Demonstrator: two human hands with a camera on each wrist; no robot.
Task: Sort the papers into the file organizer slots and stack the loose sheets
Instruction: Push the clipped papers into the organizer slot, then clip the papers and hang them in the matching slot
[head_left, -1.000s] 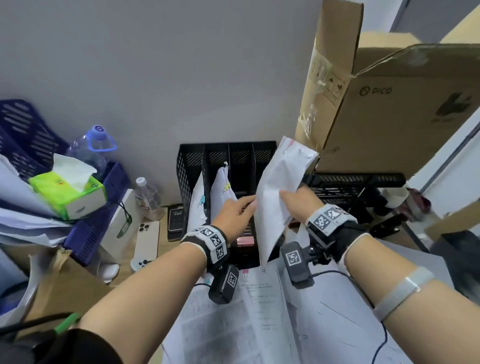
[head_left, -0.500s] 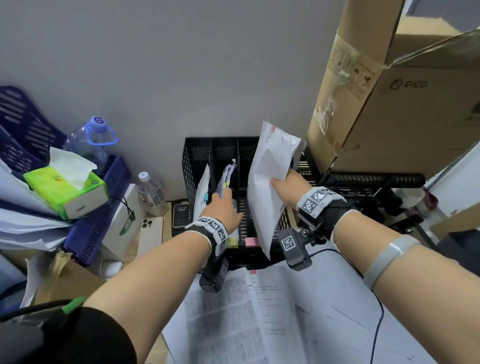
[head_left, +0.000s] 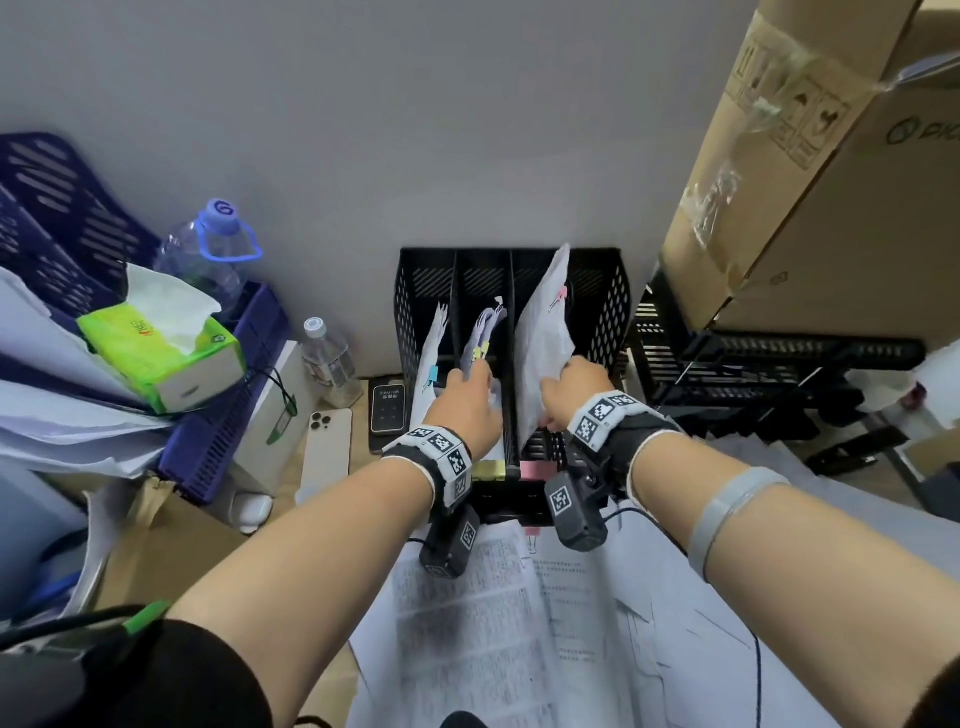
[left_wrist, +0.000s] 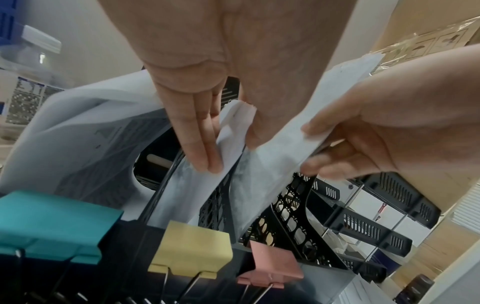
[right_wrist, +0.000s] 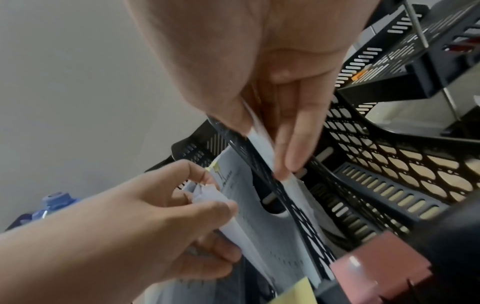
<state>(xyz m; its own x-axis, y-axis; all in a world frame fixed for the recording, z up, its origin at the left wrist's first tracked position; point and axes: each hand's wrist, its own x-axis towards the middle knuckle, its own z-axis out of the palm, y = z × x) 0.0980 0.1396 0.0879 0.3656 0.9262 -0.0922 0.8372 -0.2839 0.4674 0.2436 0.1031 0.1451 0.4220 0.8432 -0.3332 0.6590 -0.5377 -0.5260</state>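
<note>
A black mesh file organizer (head_left: 608, 291) stands against the wall with three upright slots. My right hand (head_left: 558, 382) pinches a white paper bundle (head_left: 540, 332) with a pink clip, thumb on one face and fingers on the other. The bundle stands in the right slot beside the divider (right_wrist: 262, 162). My left hand (head_left: 475, 371) grips the yellow-clipped papers (head_left: 483, 338) in the middle slot; its fingertips (left_wrist: 205, 156) press on them. The left slot holds sheets with a teal clip (head_left: 431, 374). Loose printed sheets (head_left: 493, 623) lie under my forearms.
Teal (left_wrist: 52, 222), yellow (left_wrist: 192, 248) and pink (left_wrist: 272, 265) binder clips sit on the organizer's front edge. Black stacked trays (head_left: 753, 364) and a cardboard box (head_left: 831, 182) stand to the right. A tissue box (head_left: 161, 353), bottles (head_left: 327, 358) and two phones (head_left: 327, 447) crowd the left.
My right hand has lowered the bundle from above the organizer into the right slot. My left hand has left the bundle and taken hold of the middle slot's papers.
</note>
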